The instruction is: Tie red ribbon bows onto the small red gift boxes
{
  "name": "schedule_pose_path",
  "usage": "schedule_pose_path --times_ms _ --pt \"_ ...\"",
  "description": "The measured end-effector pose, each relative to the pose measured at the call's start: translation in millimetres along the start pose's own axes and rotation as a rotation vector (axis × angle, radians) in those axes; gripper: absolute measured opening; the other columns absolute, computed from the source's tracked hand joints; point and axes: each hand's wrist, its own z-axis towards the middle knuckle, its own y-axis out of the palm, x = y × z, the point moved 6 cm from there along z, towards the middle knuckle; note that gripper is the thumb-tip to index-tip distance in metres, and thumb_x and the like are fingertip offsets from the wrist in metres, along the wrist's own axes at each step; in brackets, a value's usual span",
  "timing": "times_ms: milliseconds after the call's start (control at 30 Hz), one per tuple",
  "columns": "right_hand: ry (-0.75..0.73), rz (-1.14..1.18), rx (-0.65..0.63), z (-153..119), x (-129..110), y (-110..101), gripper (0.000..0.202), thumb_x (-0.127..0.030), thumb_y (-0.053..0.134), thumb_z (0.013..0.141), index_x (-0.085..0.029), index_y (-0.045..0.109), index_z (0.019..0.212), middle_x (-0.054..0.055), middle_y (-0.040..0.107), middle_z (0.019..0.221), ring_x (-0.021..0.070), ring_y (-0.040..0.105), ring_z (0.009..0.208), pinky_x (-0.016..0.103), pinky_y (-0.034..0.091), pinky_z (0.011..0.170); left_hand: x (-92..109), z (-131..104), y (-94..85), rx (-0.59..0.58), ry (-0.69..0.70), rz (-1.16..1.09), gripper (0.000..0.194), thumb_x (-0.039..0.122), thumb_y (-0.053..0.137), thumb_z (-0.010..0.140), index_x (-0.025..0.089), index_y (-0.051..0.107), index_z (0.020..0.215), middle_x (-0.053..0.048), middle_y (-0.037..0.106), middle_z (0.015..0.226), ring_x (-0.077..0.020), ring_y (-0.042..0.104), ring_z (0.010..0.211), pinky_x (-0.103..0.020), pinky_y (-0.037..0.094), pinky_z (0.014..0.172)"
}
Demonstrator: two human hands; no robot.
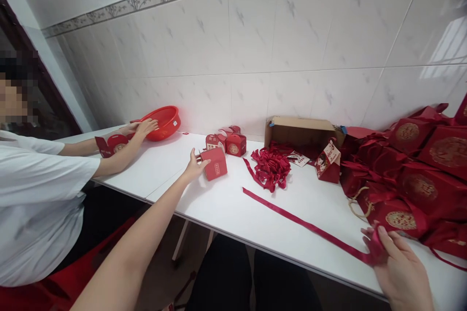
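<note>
My left hand (pixel 194 167) has its fingers around the near edge of a small red gift box (pixel 216 165), tilted above the white table. Just behind it stand other small red boxes (pixel 236 145) with gold print. A long dark red ribbon (pixel 306 224) stretches across the tabletop, its right end gripped in my right hand (pixel 403 265) near the front edge. Beside the stretched ribbon lies a heap of ribbons (pixel 272 167). My right hand is close to the pile of red boxes at the right.
An open cardboard box (pixel 304 129) lies against the tiled wall, with a small red box (pixel 327 163) in front. Many finished-looking red boxes (pixel 406 180) are stacked at the right. At left, a person (pixel 40 194) reaches toward a red basin (pixel 166 124).
</note>
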Motion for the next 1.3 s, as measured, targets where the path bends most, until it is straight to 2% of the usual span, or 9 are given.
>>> schedule_pose_path --times_ms 133,233,333,400,567,700,833,1067,1300 --pt "0.003 -0.041 -0.095 -6.9 -3.9 9.4 0.026 -0.028 0.078 0.056 -0.020 0.060 0.073 -0.002 0.068 0.075 0.0130 0.066 0.071 0.020 0.054 0.065 15.1 -62.7 11.3 -0.204 0.110 -0.169 0.083 0.022 0.051 0.077 0.020 0.001 0.144 -0.010 0.054 0.124 -0.0183 0.059 0.103 -0.034 0.049 0.089" --pt "0.005 -0.138 -0.198 -22.3 -3.7 26.6 0.019 -0.030 0.074 0.062 -0.019 0.062 0.072 -0.001 0.065 0.071 0.0122 0.062 0.071 0.019 0.051 0.064 29.7 -105.7 25.0 -0.349 0.208 -0.281 0.079 0.017 0.050 0.075 0.024 0.012 0.144 -0.009 0.054 0.124 -0.0209 0.061 0.098 -0.037 0.050 0.087" --pt "0.036 -0.258 -0.430 -54.4 2.3 64.7 0.022 -0.037 0.068 0.069 -0.017 0.061 0.064 0.001 0.060 0.062 0.0118 0.056 0.065 0.020 0.047 0.064 47.1 -135.4 39.1 -0.417 0.357 -0.241 0.065 0.017 0.049 0.077 0.026 0.028 0.138 -0.008 0.053 0.125 -0.0225 0.059 0.102 -0.039 0.049 0.090" --pt "0.067 -0.370 -0.626 -82.3 10.1 95.6 0.030 -0.042 0.063 0.074 -0.016 0.059 0.061 0.002 0.059 0.062 0.0123 0.053 0.064 0.021 0.044 0.063 61.5 -147.7 44.6 -0.360 0.484 -0.121 0.053 0.017 0.047 0.080 0.026 0.036 0.132 -0.009 0.045 0.133 -0.0229 0.052 0.115 -0.039 0.045 0.096" --pt "0.140 -0.457 -0.772 -126.9 29.2 145.3 0.035 -0.051 0.059 0.077 -0.017 0.059 0.069 0.004 0.061 0.073 0.0134 0.051 0.067 0.022 0.041 0.059 102.4 -170.1 50.9 -0.134 0.707 0.155 0.035 0.015 0.043 0.084 0.023 0.055 0.116 -0.008 0.033 0.143 -0.0236 0.030 0.134 -0.042 0.030 0.109" --pt "0.182 -0.392 -0.861 -141.3 39.7 166.6 0.033 -0.051 0.061 0.075 -0.018 0.062 0.073 0.003 0.061 0.073 0.0140 0.053 0.072 0.025 0.043 0.068 123.4 -186.3 66.7 -0.285 0.821 0.079 0.038 0.018 0.035 0.090 0.023 0.052 0.124 -0.006 0.044 0.139 -0.0193 0.035 0.131 -0.040 0.030 0.110" --pt "0.189 -0.351 -0.879 -146.2 46.1 175.4 0.033 -0.051 0.062 0.074 -0.018 0.061 0.071 0.002 0.060 0.073 0.0134 0.053 0.072 0.026 0.044 0.070 120.3 -190.0 81.5 -0.402 0.793 0.074 0.038 0.026 0.032 0.094 0.023 0.051 0.127 -0.004 0.051 0.133 -0.0194 0.033 0.133 -0.045 0.023 0.113" --pt "0.133 -0.359 -0.902 -144.0 54.9 185.1 0.035 -0.052 0.060 0.075 -0.017 0.057 0.070 0.001 0.054 0.068 0.0126 0.047 0.064 0.025 0.041 0.064 116.0 -189.1 85.2 -0.409 0.788 0.086 0.034 0.031 0.038 0.092 0.019 0.060 0.114 -0.006 0.061 0.121 -0.0203 0.045 0.124 -0.042 0.031 0.109" --pt "0.057 -0.450 -0.928 -145.9 54.2 202.6 0.039 -0.053 0.062 0.072 -0.016 0.054 0.062 -0.001 0.048 0.060 0.0105 0.039 0.057 0.024 0.034 0.056 112.8 -192.0 87.4 -0.427 0.827 0.214 0.035 0.025 0.042 0.089 0.024 0.058 0.120 -0.004 0.062 0.120 -0.0218 0.045 0.125 -0.046 0.027 0.109"
